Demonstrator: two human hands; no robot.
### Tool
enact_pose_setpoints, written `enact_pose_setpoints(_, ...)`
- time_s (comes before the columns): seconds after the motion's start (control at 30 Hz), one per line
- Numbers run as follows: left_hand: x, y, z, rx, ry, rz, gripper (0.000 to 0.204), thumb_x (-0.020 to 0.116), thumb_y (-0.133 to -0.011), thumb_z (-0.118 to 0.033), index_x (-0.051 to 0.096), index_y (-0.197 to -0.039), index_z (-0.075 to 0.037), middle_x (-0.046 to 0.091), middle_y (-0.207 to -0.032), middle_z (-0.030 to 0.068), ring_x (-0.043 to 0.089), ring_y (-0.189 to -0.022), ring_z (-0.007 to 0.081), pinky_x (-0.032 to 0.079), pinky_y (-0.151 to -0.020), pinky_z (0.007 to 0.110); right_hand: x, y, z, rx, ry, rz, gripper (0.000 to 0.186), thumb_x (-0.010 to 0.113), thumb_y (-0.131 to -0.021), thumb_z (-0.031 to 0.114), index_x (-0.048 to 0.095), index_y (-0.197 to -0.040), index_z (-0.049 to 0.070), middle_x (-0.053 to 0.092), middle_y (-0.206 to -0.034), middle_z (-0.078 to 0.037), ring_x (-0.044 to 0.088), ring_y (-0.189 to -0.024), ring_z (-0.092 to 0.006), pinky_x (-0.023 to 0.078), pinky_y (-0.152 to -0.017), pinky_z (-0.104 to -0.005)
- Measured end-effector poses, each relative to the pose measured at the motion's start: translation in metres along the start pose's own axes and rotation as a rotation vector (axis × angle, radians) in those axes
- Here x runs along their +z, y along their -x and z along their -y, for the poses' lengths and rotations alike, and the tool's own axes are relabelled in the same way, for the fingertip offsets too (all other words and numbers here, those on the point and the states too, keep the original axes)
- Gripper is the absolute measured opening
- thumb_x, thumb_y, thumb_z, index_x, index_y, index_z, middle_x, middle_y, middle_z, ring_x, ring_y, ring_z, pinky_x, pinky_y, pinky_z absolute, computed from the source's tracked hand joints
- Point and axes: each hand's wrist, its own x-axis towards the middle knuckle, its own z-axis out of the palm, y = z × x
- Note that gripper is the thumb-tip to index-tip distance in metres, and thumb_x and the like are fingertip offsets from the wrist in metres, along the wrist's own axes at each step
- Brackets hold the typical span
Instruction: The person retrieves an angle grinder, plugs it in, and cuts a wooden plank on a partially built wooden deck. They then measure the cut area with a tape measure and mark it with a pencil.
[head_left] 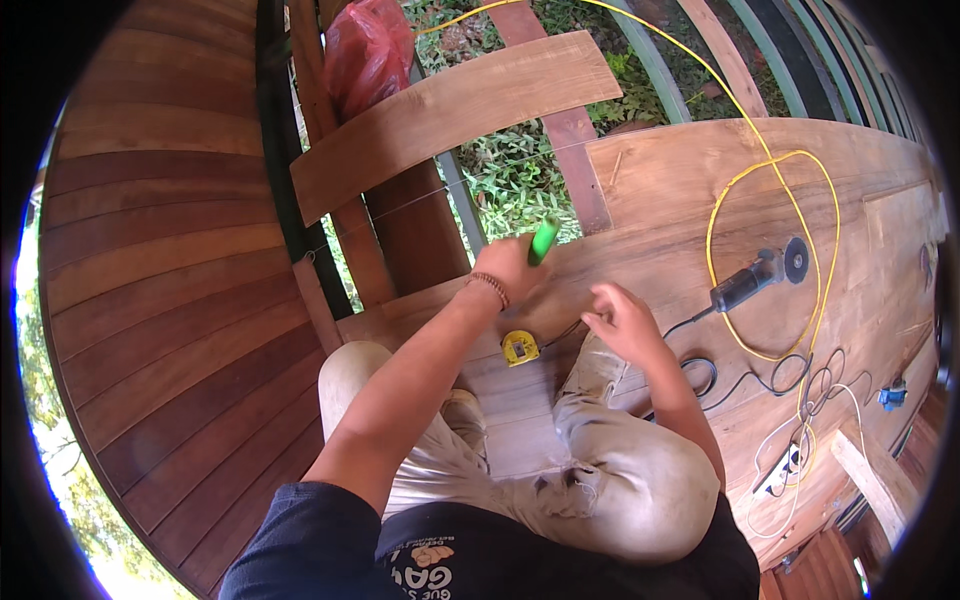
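Note:
My left hand (503,268), with a beaded bracelet at its wrist, is closed round a green-handled tool (544,240). The green end sticks up out of the fist, and the rest of the tool is hidden. To the right, my right hand (628,325) hovers over the boards with nothing seen in it, its fingers loosely bent and the thumb apart. Between and just below both hands, a yellow tape measure (520,348) lies on the wooden decking (640,225). A black angle grinder (750,284) rests on the boards to the right of my right hand.
A loose plank (460,115) lies across the open joists ahead, with plants below the gaps. A red plastic bag (370,60) sits at its far left. Yellow cable (712,225) loops round the grinder. A power strip (778,470) and blue tool (892,396) lie at right.

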Motion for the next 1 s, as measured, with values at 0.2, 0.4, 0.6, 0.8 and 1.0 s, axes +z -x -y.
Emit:
enact_pose_setpoints(0.2, -0.021, -0.064, -0.030, -0.384, 1.243, -0.377, 0.034, 0.085, -0.087, -0.018, 0.064, -0.104, 0.001, 0.071, -0.095, 0.0111, 0.071, -0.076, 0.0209, 0.064, -0.062, 0.032, 0.026, -0.030, -0.011, 0.101, -0.126, -0.237, 0.025, 0.074, -0.092, 0.014, 0.066, -0.111, 0.001, 0.074, -0.095, -0.014, 0.072, -0.082, -0.0250, 0.056, -0.074, -0.0354)
enact_pose_setpoints(0.4, 0.044, -0.084, -0.015, -0.663, 1.758, -0.434, 0.044, 0.084, -0.088, -0.021, 0.061, -0.118, 0.002, 0.066, -0.112, 0.0147, 0.074, -0.088, 0.0295, 0.067, -0.071, 0.034, 0.034, 0.028, -0.073, 0.286, -0.174, -0.254, 0.016, 0.072, -0.092, 0.012, 0.069, -0.102, 0.000, 0.075, -0.090, -0.014, 0.074, -0.082, -0.0218, 0.057, -0.076, -0.0332)
enact_pose_setpoints(0.6, 0.086, -0.057, -0.008, -0.610, 1.860, -0.272, 0.027, 0.070, -0.095, -0.008, 0.059, -0.118, 0.001, 0.065, -0.113, 0.0111, 0.073, -0.099, 0.0310, 0.066, -0.077, 0.034, 0.033, 0.051, -0.091, 0.372, -0.210, -0.303, 0.013, 0.070, -0.093, 0.012, 0.070, -0.098, 0.000, 0.075, -0.087, -0.014, 0.074, -0.080, -0.0221, 0.057, -0.073, -0.0339)
enact_pose_setpoints(0.8, 0.102, -0.025, -0.019, -0.555, 1.828, -0.258, 0.024, 0.070, -0.096, -0.011, 0.063, -0.118, -0.006, 0.068, -0.108, 0.0068, 0.073, -0.099, 0.0258, 0.062, -0.083, 0.036, 0.040, 0.047, -0.091, 0.333, -0.163, -0.348, 0.012, 0.069, -0.092, 0.011, 0.069, -0.096, 0.000, 0.074, -0.085, -0.014, 0.073, -0.076, -0.0237, 0.056, -0.071, -0.0344)
enact_pose_setpoints(1.0, 0.075, -0.040, -0.003, -0.446, 1.566, -0.241, 0.024, 0.070, -0.092, -0.007, 0.064, -0.115, -0.003, 0.071, -0.107, 0.0090, 0.074, -0.097, 0.0282, 0.062, -0.083, 0.040, 0.040, 0.045, -0.091, 0.305, -0.090, -0.368, 0.013, 0.071, -0.092, 0.013, 0.070, -0.096, 0.000, 0.072, -0.080, -0.012, 0.069, -0.070, -0.0182, 0.055, -0.067, -0.0314)
